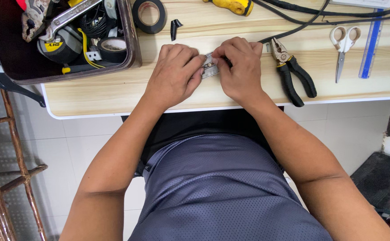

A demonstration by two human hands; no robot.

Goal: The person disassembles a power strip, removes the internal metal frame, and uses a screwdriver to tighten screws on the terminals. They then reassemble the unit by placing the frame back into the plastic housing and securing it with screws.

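Both hands point(208, 71) (fingertips) pinching metal piece point(209, 67) — table point(114, 91)

shirt point(230, 196): grey-blue perforated mesh fabric, worn over torso | arms: left bare to frame edge, no sleeves seen | left hand point(175, 76), right hand point(239, 67): ungloved, no rings seen

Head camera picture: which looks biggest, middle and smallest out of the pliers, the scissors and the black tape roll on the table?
1. Pliers, the longest.
2. Scissors, a bit shorter.
3. Black tape roll, smallest.
All lie on the table at similar distance, so the order looks fair.
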